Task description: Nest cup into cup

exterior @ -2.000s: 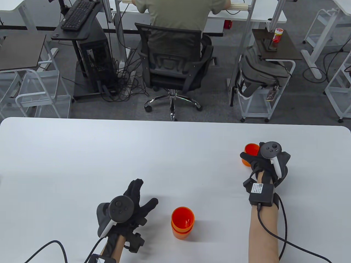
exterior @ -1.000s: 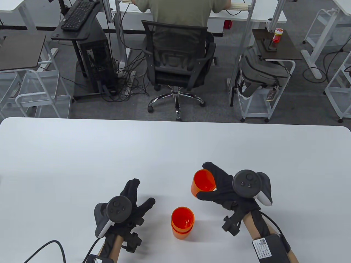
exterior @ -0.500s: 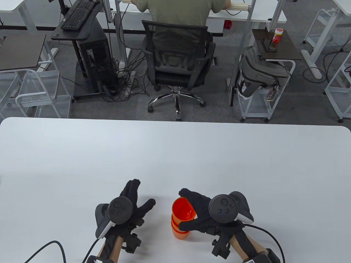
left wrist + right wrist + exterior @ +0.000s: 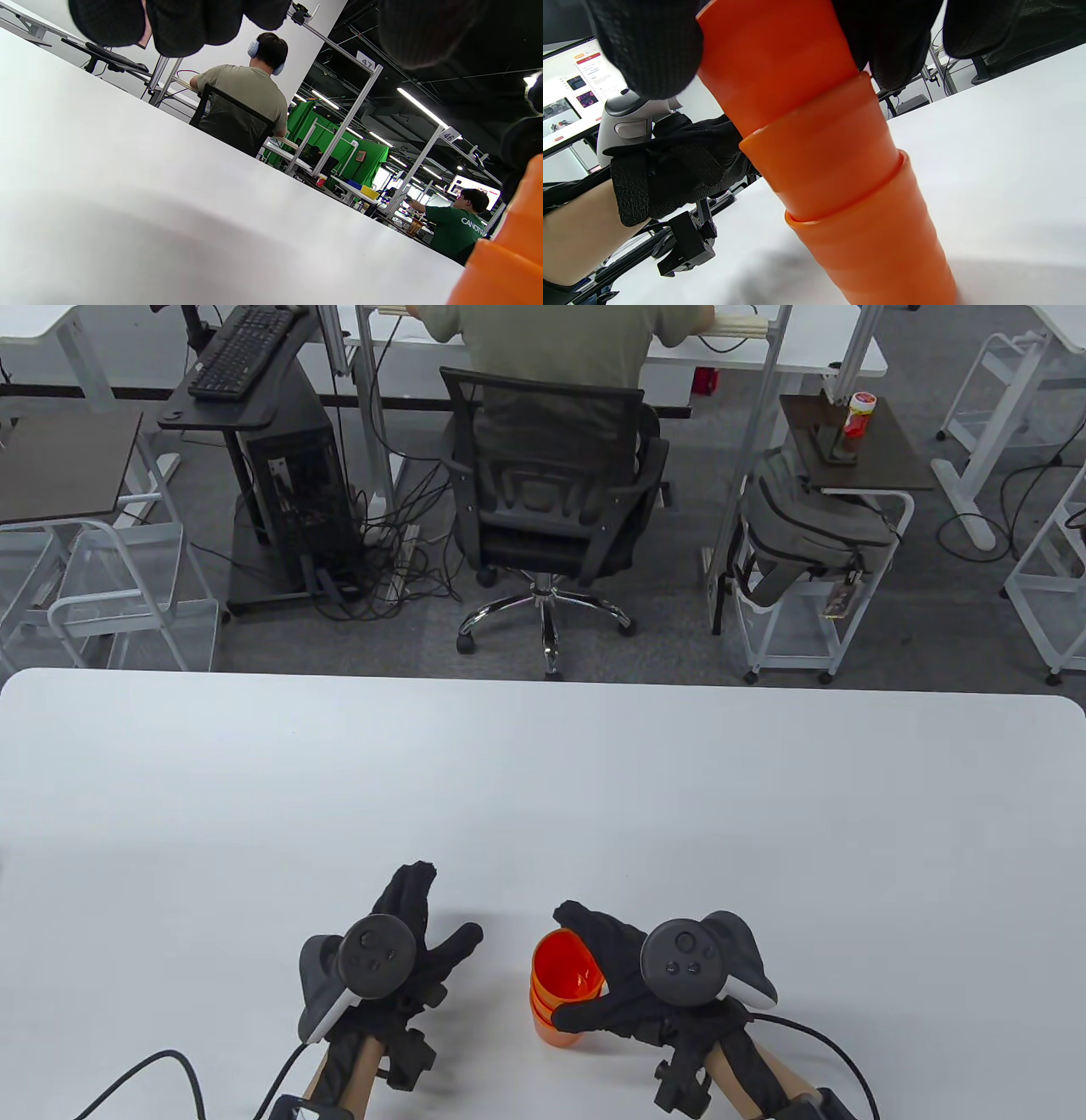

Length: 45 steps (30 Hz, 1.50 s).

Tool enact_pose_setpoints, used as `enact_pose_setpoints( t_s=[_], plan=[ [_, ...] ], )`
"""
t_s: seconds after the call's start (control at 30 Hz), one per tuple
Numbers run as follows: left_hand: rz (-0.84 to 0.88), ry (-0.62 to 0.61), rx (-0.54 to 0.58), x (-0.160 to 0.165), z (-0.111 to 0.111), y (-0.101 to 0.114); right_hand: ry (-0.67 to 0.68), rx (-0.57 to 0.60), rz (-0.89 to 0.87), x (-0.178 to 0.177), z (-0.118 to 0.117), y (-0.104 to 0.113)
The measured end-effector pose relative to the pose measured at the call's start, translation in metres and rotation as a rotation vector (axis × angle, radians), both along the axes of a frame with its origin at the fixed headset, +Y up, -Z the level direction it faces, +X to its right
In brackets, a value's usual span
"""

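Table view: right hand (image 4: 670,984) grips the top cup (image 4: 567,960) by its upper wall, thumb on the near side, fingers wrapped over the far side, cup sitting in the orange stack (image 4: 560,1014) at the near centre of the white surface (image 4: 543,780). Left hand (image 4: 399,959) lies just left of the stack, fingers spread, holding nothing, not touching the cups. Judgement: thin plastic cups, light, stiff enough but the wall will flex if squeezed; smooth and tapered, so they can jam or lift together. Best hold is high on the wall near the rim, as now; the free hand could steady the base. Room: far side has a seated person in a mesh office chair (image 4: 551,492), a keyboard (image 4: 242,352) on a stand, a backpack (image 4: 806,534) on a cart. Left wrist view: fingertips (image 4: 191,21) hang at the top edge with nothing between them; stack's orange edge (image 4: 505,254) at the lower right; bare matte surface, person with headphones (image 4: 265,51) beyond, green screens farther off. Right wrist view: three cups show, top cup (image 4: 772,55) pinched between gloved fingers (image 4: 645,46), seated in the middle cup (image 4: 823,156), which sits in the bottom cup (image 4: 882,245) standing on the surface. Stack leans in the frame, likely camera tilt. Whether the top cup is fully seated, cannot tell. Left hand visible behind.
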State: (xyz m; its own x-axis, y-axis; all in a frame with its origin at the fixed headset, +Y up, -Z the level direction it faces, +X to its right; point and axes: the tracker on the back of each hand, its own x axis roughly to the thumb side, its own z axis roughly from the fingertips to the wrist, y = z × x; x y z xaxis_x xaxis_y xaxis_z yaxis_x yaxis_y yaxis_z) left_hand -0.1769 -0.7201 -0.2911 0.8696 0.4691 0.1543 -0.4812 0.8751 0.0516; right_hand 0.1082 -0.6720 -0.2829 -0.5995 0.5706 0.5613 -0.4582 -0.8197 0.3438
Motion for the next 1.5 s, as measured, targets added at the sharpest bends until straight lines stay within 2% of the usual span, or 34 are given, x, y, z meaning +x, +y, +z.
enact_pose_setpoints(
  t_s=[0.13, 0.3, 0.47, 0.63, 0.8, 1.07, 1.5],
  plan=[
    [-0.032, -0.006, 0.021, 0.001, 0.001, 0.004, -0.025, 0.037, -0.050, 0.010, 0.002, 0.011],
    [-0.224, -0.010, 0.110, 0.008, 0.007, 0.015, -0.236, 0.277, -0.017, 0.031, 0.005, 0.026],
    [-0.501, 0.031, 0.215, 0.014, 0.013, 0.020, -0.438, 0.423, 0.173, 0.050, 0.001, 0.013],
    [-0.667, 0.051, 0.228, 0.017, 0.012, 0.015, -0.502, 0.402, 0.449, 0.063, -0.008, -0.020],
    [-0.758, 0.044, 0.185, 0.017, 0.006, 0.005, -0.511, 0.390, 0.550, 0.070, -0.012, -0.040],
    [-0.716, 0.005, 0.085, 0.017, 0.002, -0.010, -0.496, 0.394, 0.616, 0.070, -0.020, -0.052],
    [-0.728, -0.038, 0.071, 0.025, 0.004, -0.014, -0.517, 0.380, 0.631, 0.078, -0.025, -0.057]
  ],
)
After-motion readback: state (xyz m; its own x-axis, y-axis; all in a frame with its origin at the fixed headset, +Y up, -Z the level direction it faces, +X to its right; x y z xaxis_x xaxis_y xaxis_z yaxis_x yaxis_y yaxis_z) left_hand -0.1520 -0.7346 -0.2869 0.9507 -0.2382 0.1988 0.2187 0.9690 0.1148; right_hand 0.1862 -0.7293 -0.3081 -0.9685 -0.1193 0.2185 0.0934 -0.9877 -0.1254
